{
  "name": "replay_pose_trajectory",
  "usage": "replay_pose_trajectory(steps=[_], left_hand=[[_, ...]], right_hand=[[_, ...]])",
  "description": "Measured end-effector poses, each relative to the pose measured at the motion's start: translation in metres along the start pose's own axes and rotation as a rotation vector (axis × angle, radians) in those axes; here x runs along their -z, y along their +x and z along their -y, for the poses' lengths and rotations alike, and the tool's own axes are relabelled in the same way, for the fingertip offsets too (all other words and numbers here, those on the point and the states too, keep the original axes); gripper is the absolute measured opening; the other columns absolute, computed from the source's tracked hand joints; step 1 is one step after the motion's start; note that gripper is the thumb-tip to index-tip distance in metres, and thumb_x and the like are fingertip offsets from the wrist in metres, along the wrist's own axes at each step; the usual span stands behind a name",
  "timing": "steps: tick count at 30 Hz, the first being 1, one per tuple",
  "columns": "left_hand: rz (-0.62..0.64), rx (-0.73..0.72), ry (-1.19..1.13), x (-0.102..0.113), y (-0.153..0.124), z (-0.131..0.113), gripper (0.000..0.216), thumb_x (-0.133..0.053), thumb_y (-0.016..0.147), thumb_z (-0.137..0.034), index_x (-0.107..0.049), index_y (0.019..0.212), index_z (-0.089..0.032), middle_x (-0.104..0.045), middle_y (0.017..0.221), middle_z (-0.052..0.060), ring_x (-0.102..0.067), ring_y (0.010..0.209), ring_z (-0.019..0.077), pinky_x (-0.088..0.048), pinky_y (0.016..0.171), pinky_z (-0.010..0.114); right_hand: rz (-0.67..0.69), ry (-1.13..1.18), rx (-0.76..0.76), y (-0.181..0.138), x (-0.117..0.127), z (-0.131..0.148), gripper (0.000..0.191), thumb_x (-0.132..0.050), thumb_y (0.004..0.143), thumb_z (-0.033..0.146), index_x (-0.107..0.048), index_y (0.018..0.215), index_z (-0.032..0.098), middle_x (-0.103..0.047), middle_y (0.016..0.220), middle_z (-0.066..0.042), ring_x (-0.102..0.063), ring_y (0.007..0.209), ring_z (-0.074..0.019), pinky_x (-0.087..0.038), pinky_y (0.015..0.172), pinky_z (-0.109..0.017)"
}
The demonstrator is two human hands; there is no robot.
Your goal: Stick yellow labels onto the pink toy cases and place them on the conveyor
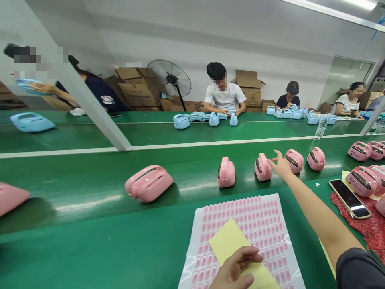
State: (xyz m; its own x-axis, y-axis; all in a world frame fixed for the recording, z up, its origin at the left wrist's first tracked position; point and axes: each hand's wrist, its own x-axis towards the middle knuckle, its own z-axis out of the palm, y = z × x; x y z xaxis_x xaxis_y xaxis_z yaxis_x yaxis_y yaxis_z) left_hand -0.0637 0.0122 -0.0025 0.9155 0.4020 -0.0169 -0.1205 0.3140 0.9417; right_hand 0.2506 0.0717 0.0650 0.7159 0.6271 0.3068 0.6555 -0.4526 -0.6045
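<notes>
My right hand (282, 165) reaches over the green belt with its fingers spread, holding nothing. It is between a pink plastic device with a carrying handle (263, 168) and a similar pink device (294, 161); I cannot tell whether it touches either. Close to me, my left hand (239, 268) is loosely curled, thumb and fingers apart, over a yellow paper (230, 241). Below that paper lies a white sheet of small pink oval stickers (273, 224), partly covered by paper and hand. More pink devices (226, 172) stand along the belt.
A phone (350, 198) and pink devices (362, 181) are on the right, by red bubble wrap (345, 206). A slanted white post (90, 100) rises at left. Across the table, several people handle blue devices (182, 121). A water bottle (321, 127) stands near the divider.
</notes>
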Motion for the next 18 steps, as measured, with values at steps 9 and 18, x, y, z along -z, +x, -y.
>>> replay_pose_trajectory(steps=[9,18], left_hand=[[-0.282,-0.208,-0.193,-0.006,0.004,-0.012,0.026,-0.069,0.068,-0.031,-0.067,0.093,-0.022,-0.067,0.093,0.008,-0.06,0.092,0.0253,-0.042,0.088,0.039],[-0.246,-0.351,-0.594,0.003,-0.004,0.004,0.062,-0.071,0.064,-0.041,-0.05,0.121,-0.033,-0.055,0.125,0.004,-0.04,0.122,0.0273,-0.034,0.1,0.041]], right_hand=[[0.106,0.142,-0.073,-0.028,0.013,0.029,0.057,-0.042,0.085,0.025,-0.023,0.135,0.006,-0.066,0.075,-0.011,-0.064,0.07,-0.0237,-0.048,0.065,-0.036],[0.886,1.106,-0.299,-0.158,0.043,0.052,0.054,-0.05,0.072,0.048,-0.048,0.114,0.014,-0.051,0.044,0.006,-0.042,0.026,-0.0073,-0.025,0.026,-0.016]])
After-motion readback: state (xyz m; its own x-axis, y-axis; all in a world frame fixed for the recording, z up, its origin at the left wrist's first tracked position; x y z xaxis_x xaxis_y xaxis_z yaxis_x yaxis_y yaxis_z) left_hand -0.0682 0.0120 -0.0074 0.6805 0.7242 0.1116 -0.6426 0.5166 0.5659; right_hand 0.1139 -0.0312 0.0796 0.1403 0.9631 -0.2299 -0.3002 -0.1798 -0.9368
